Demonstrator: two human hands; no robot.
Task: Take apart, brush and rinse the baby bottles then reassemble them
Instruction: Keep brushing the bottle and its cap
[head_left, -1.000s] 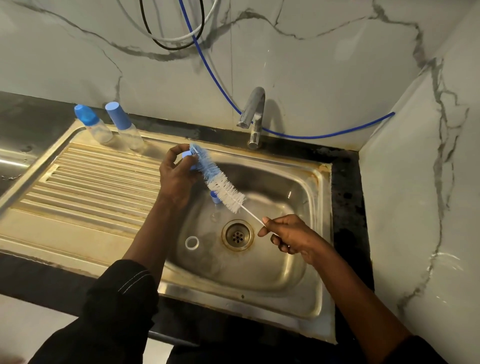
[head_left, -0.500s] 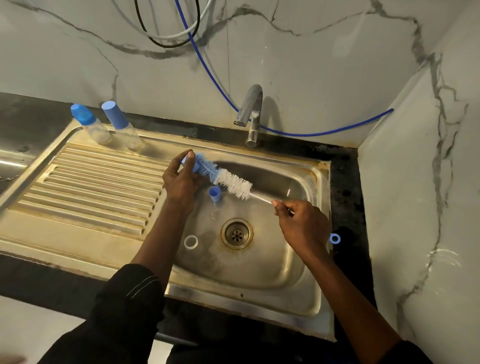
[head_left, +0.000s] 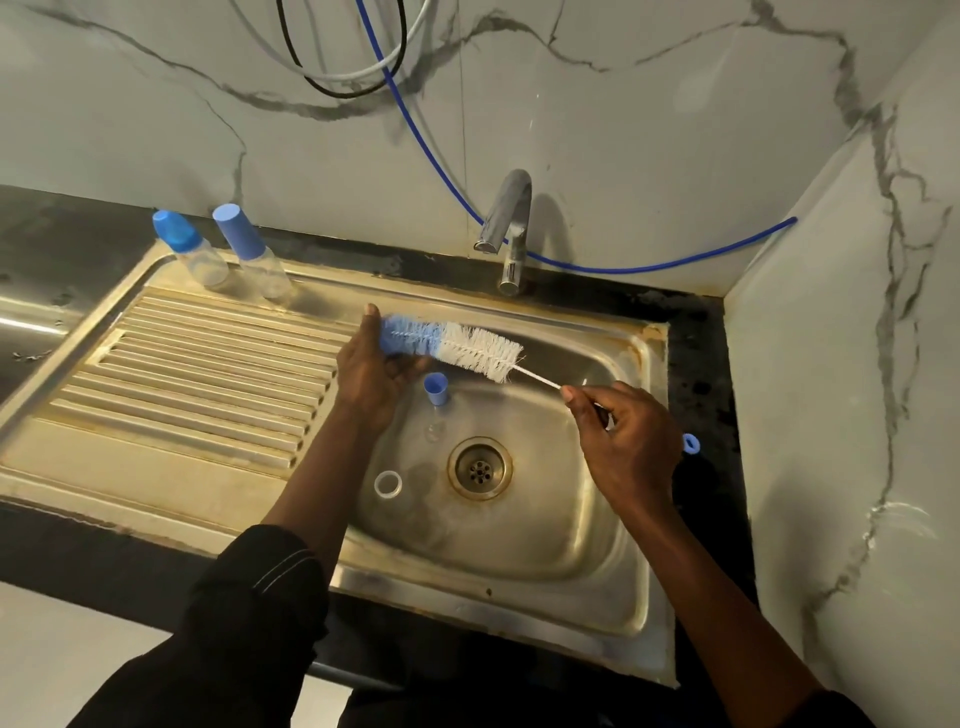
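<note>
My left hand (head_left: 371, 374) grips a small blue bottle part (head_left: 388, 342) over the basin's left edge; the part is mostly hidden by bristles. The blue tip of the blue-and-white bottle brush (head_left: 457, 349) is pushed into it. My right hand (head_left: 623, 441) pinches the brush's thin wire handle, and the handle's blue loop (head_left: 690, 445) sticks out past my wrist. In the basin a clear bottle with a blue open neck (head_left: 435, 389) stands near the drain, and a white ring (head_left: 388, 484) lies flat. Two capped baby bottles (head_left: 189, 249) (head_left: 252, 249) stand at the back of the drainboard.
The steel sink (head_left: 597, 566) has a drain (head_left: 479, 467) in the middle and a ribbed drainboard (head_left: 197, 374) to the left. The tap (head_left: 506, 228) hangs over the basin's back edge and no water runs. A marble wall closes the right side; a blue hose (head_left: 649, 267) runs behind the tap.
The brush has swung from steeply tilted to nearly level. My right hand moved up and to the right along the handle. My left hand stayed at the basin's left edge.
</note>
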